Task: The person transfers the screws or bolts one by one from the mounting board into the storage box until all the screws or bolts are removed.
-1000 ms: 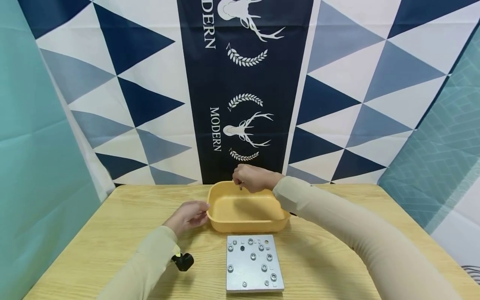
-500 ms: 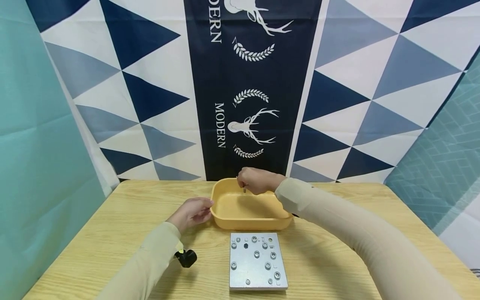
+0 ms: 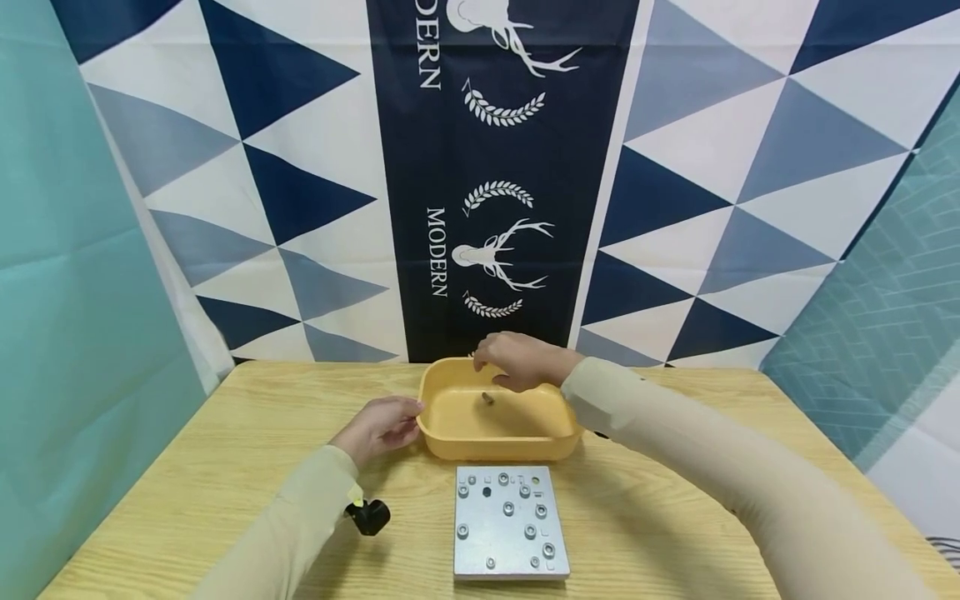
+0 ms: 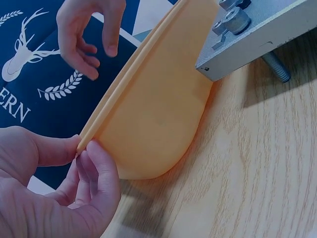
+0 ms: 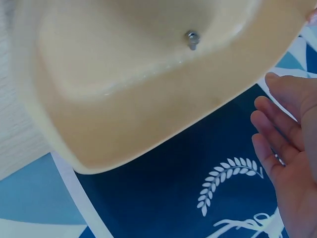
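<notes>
The left hand point(image 3: 381, 427) pinches the left rim of a yellow basin point(image 3: 498, 450); in the left wrist view, thumb and fingers of the left hand point(image 4: 64, 183) meet on the rim point(image 4: 124, 82). Above the basin's far side hovers the right hand point(image 3: 522, 360), its fingers parted and holding nothing. A small metal screw point(image 3: 487, 398) is inside the basin under that hand. The right wrist view shows the screw point(image 5: 192, 39) in the basin point(image 5: 133, 114), with the spread right hand point(image 5: 292, 134) outside the rim.
A silver metal plate point(image 3: 506, 533) bearing several bolts lies in front of the basin; in the left wrist view a bolt shank point(image 4: 276, 67) sticks out beneath it. A black object point(image 3: 371, 517) is by the left sleeve. A patterned cloth point(image 3: 315, 183) hangs behind the wooden table point(image 3: 187, 467).
The right hand has let go of the screw, which has dropped into the basin, and its fingers have opened. The left hand keeps its hold on the rim.
</notes>
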### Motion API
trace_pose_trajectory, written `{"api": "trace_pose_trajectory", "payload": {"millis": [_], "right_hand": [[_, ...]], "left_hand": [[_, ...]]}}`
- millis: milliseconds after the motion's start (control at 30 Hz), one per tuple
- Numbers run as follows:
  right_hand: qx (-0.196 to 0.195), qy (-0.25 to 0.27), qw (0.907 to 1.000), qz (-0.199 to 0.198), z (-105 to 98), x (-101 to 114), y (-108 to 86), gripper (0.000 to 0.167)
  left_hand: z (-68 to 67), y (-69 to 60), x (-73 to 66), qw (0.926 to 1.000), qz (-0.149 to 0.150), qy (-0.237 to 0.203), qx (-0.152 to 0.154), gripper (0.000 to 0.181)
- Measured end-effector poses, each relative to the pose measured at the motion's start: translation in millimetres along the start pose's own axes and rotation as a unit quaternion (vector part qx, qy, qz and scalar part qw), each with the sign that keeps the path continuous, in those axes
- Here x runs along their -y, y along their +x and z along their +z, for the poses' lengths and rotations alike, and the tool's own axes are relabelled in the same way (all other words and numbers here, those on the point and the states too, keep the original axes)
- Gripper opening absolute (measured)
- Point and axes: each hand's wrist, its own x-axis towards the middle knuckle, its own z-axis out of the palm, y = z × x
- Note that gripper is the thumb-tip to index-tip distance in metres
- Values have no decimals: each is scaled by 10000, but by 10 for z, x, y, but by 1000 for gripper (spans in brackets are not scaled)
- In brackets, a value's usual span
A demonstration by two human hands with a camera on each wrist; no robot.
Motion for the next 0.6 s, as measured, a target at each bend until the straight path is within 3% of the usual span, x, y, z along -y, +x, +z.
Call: {"api": "trace_pose_trajectory", "payload": {"millis": [133,367,600], "right_hand": [[-41,31,10000,10,-55,90,-127,26],[-275,-77,9987,-418,-81,290,-352,25],[-303,-14,9986,-441,-59,461,-589,28]], "left_hand": [[-1,0,-13,10000,-19,37,9,33],[-7,-21,-18,10000,-3,6,93,35],[-10,-31,-33,9998,35,61,165,35]]}}
